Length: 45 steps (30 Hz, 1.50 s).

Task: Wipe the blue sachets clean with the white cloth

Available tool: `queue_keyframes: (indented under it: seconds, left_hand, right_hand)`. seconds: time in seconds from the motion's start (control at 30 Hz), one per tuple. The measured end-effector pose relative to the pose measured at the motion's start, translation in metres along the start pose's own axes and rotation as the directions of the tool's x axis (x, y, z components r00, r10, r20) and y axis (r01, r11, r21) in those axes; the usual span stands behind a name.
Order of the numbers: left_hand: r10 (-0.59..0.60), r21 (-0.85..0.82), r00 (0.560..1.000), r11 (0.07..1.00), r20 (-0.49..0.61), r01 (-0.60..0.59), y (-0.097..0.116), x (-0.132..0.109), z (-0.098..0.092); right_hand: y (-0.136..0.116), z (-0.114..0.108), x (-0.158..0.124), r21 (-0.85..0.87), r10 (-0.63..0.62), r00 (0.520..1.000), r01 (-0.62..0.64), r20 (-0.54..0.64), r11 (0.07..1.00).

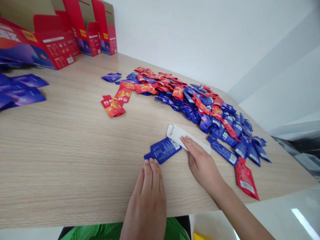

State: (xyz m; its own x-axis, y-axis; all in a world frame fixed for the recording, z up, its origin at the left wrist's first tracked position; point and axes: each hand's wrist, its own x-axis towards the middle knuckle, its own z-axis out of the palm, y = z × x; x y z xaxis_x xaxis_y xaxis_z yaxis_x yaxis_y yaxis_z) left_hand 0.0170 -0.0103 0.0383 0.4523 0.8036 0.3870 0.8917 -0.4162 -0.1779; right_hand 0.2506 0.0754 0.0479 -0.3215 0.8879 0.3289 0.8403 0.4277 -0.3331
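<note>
- Hands lie flat, neither pinching anything: our left hand [147, 190] has its fingers together, tips touching the lower edge of a blue sachet [163, 150], and our right hand [202, 163] rests its fingertips on a white strip [192, 138].
- We cannot make out what the white strip is; its curled end could be paper or film, and the fingers hide part of it.
- Small print on the blue sachet is too fine to read, though a barcode shows at one end.
- Just beyond the hands, a heap of red and blue sachets [197, 100] overlaps so much that we cannot count it.
- A red sachet [245, 179] lies near the desk [62, 143] edge at lower right.
- Wide open desk stretches left of the hands, towards purple packs [23, 91] cut off by the frame.
- Red cartons [85, 36] stand at the far end, also cut off.
</note>
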Motion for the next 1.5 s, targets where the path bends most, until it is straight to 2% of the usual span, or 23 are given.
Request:
queue_keyframes:
  seconds: [0.1, 0.17, 0.23, 0.27, 0.33, 0.4, 0.43, 0.5, 0.57, 0.73, 0.8, 0.9, 1.0, 1.03, 1.1, 1.17, 1.2, 1.27, 1.37, 1.5]
  left_hand:
    - [-0.001, -0.008, 1.000, 1.000, 0.004, 0.001, 0.002, -0.003, 0.003]
    - [-0.001, -0.004, 1.000, 1.000, 0.010, 0.001, 0.003, -0.002, 0.004]
    - [0.000, 0.003, 1.000, 1.000, 0.013, 0.000, 0.004, 0.000, 0.004]
    - [-0.002, 0.005, 1.000, 1.000, 0.011, 0.002, 0.004, 0.001, 0.003]
    - [-0.013, 0.012, 1.000, 1.000, 0.011, 0.013, 0.003, 0.005, 0.001]
    - [-0.015, 0.015, 1.000, 1.000, 0.027, 0.015, 0.002, 0.007, -0.002]
    - [-0.009, 0.017, 0.999, 1.000, 0.034, 0.008, 0.001, 0.007, -0.003]
    - [0.009, 0.016, 0.999, 1.000, 0.041, -0.010, 0.000, 0.006, -0.003]
    - [0.014, 0.010, 1.000, 1.000, 0.018, -0.014, -0.001, 0.003, -0.002]
    - [0.006, 0.016, 1.000, 1.000, 0.006, -0.006, 0.000, 0.002, -0.002]
    - [0.007, 0.022, 1.000, 1.000, 0.001, -0.007, 0.001, 0.002, -0.001]
    - [0.009, 0.019, 1.000, 1.000, 0.008, -0.009, 0.001, 0.002, 0.001]
    - [0.011, 0.019, 1.000, 1.000, 0.012, -0.012, 0.002, 0.002, 0.002]
    - [0.015, 0.020, 1.000, 1.000, 0.012, -0.016, 0.001, 0.003, 0.001]
    - [0.019, 0.023, 0.999, 1.000, 0.035, -0.020, 0.001, 0.004, -0.001]
    - [0.031, 0.024, 0.998, 0.999, 0.055, -0.033, -0.001, 0.006, -0.004]
    - [0.035, 0.024, 0.998, 0.999, 0.059, -0.036, -0.001, 0.007, -0.004]
    - [0.035, 0.019, 0.999, 0.999, 0.025, -0.035, -0.002, 0.007, -0.004]
    - [0.045, 0.015, 0.999, 0.999, -0.017, -0.044, -0.002, 0.003, -0.001]
    - [0.036, 0.039, 0.999, 0.999, 0.019, -0.036, -0.001, -0.002, 0.001]
  right_hand:
    - [0.012, -0.009, -0.002, -0.032, 0.109, 0.993, -0.111, -0.055, 0.993]
    - [0.001, -0.015, -0.003, -0.003, 0.136, 0.986, -0.137, -0.101, 0.991]
    - [-0.024, -0.018, -0.004, 0.045, 0.117, 0.981, -0.111, -0.157, 0.993]
    - [-0.039, -0.018, -0.005, 0.069, 0.074, 0.983, -0.063, -0.166, 0.996]
    - [-0.066, -0.013, -0.005, 0.109, -0.106, 0.992, 0.113, -0.071, 0.988]
    - [-0.082, -0.004, -0.003, 0.139, -0.276, 0.960, 0.268, 0.043, 0.954]
    - [-0.085, 0.001, -0.001, 0.148, -0.321, 0.943, 0.306, 0.088, 0.940]
    - [-0.079, 0.009, 0.004, 0.144, -0.323, 0.938, 0.305, 0.125, 0.941]
    - [-0.062, 0.011, 0.009, 0.127, -0.267, 0.957, 0.252, 0.117, 0.959]
    - [-0.004, 0.002, 0.016, 0.030, -0.058, 0.997, 0.057, 0.049, 0.998]
    - [0.010, -0.004, 0.016, -0.017, 0.017, 1.000, -0.017, 0.008, 1.000]
    - [0.005, -0.014, 0.014, 0.004, 0.069, 0.996, -0.069, -0.048, 0.998]
    - [-0.028, -0.019, 0.008, 0.089, 0.030, 0.994, -0.021, -0.103, 0.996]
    - [-0.042, -0.018, 0.006, 0.112, -0.022, 0.993, 0.035, -0.113, 0.993]
    - [-0.064, -0.013, 0.004, 0.144, -0.206, 0.979, 0.205, -0.007, 0.968]
    - [-0.075, -0.004, 0.004, 0.163, -0.342, 0.936, 0.325, 0.087, 0.932]
    - [-0.075, 0.001, 0.006, 0.164, -0.366, 0.924, 0.346, 0.110, 0.924]
    - [-0.065, 0.007, 0.010, 0.155, -0.331, 0.938, 0.313, 0.103, 0.937]
    - [-0.032, 0.008, 0.016, 0.139, -0.194, 0.979, 0.185, 0.055, 0.973]
    - [0.011, 0.001, 0.019, 0.059, 0.009, 1.000, -0.008, -0.018, 0.998]
